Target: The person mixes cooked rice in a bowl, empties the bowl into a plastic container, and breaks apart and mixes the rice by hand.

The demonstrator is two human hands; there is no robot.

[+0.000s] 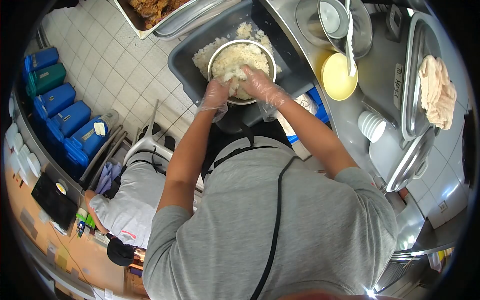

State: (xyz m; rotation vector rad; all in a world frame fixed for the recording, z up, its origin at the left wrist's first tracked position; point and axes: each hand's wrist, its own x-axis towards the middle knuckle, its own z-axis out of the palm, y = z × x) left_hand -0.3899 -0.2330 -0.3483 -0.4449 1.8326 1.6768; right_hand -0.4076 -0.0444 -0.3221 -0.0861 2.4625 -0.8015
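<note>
A round metal bowl (273, 64) heaped with cooked white rice (245, 55) sits in a dark grey plastic tub (181, 65). More rice lies loose in the tub around the bowl. Both my hands wear clear plastic gloves and work inside the bowl at its near side. My left hand (218, 94) reaches over the near left rim, its fingers curled into the rice. From the right comes my right hand (257, 84), fingers bent around a clump of rice close to the left one. The fingertips are partly hidden in the rice.
At upper left stands a metal tray of brown food (155, 12). The steel counter (345, 122) on the right holds a yellow bowl (339, 77), stacked white cups (371, 127) and a cloth (436, 92). Blue lidded bins (70, 117) line the left. Another person (132, 200) sits at lower left.
</note>
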